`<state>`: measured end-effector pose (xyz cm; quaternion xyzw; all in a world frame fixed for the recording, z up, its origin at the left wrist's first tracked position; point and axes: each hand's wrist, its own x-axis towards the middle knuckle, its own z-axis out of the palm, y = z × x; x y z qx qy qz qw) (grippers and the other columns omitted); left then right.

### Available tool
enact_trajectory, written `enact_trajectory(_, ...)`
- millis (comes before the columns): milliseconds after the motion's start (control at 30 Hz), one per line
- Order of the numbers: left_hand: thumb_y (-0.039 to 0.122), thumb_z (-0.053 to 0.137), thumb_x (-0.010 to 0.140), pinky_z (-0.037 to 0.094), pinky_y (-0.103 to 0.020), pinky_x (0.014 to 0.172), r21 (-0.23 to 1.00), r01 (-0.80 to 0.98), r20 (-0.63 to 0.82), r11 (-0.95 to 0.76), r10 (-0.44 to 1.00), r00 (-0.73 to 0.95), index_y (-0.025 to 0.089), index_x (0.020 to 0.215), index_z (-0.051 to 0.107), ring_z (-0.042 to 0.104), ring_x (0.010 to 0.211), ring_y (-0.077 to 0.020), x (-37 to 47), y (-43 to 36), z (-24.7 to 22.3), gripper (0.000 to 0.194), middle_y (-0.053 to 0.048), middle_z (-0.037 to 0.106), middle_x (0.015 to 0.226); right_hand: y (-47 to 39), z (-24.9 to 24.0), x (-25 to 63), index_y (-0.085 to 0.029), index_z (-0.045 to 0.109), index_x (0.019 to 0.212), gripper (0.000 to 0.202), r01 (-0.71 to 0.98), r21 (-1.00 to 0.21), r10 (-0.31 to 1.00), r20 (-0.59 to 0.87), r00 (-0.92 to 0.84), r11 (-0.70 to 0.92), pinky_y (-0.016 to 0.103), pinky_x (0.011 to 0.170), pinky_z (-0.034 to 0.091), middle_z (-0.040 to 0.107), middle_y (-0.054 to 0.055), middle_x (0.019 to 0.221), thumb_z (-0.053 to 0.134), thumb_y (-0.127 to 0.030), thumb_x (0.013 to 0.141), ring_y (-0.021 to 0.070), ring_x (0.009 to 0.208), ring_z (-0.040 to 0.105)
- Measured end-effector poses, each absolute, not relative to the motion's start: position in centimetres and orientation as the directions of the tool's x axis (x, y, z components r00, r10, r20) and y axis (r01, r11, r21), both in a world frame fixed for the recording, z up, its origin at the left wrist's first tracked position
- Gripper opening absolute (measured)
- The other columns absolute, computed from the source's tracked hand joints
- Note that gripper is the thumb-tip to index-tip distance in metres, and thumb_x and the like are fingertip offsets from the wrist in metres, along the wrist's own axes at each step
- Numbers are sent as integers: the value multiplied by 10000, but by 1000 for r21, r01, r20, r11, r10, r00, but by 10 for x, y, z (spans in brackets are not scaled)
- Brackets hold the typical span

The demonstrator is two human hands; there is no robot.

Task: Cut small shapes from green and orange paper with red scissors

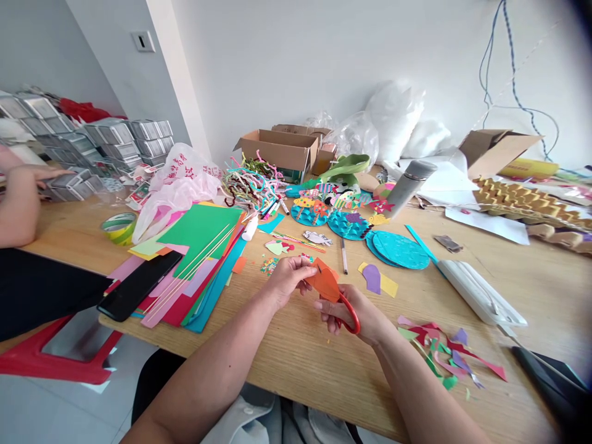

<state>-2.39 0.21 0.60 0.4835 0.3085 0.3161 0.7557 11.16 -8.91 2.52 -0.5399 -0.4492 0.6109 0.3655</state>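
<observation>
Near the table's front middle, my left hand [290, 280] pinches a piece of orange paper [324, 281] between thumb and fingers. My right hand [354, 313] is closed on the red handles of a pair of scissors [350, 312], whose blades are mostly hidden by the paper. The paper lies between my two hands, above the wooden table. A purple paper shape [371, 279] rests on a yellow strip to the right, with a pen [344, 256] beyond my hands. Paper scraps [436, 348] lie right of my right forearm.
Stacked coloured paper [200, 231] with sticks and a black phone [139, 285] is at left. Blue discs [401, 249], a grey bottle [413, 185] and a white power strip [479, 292] stand or lie rightward. Another person's arm [18, 200] reaches in at far left.
</observation>
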Motion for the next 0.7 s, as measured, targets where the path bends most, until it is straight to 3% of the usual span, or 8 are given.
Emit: enact_trajectory(700, 326, 697, 606, 325, -174, 363, 920, -177, -175, 351, 769, 614, 132, 690, 581, 475, 405, -61, -24, 2, 7, 242, 18, 561, 552, -90, 25, 112, -147, 519, 708, 320, 75, -948, 937, -317, -145, -309, 171, 378, 421, 578, -41, 545, 740, -374, 666, 80, 397, 546)
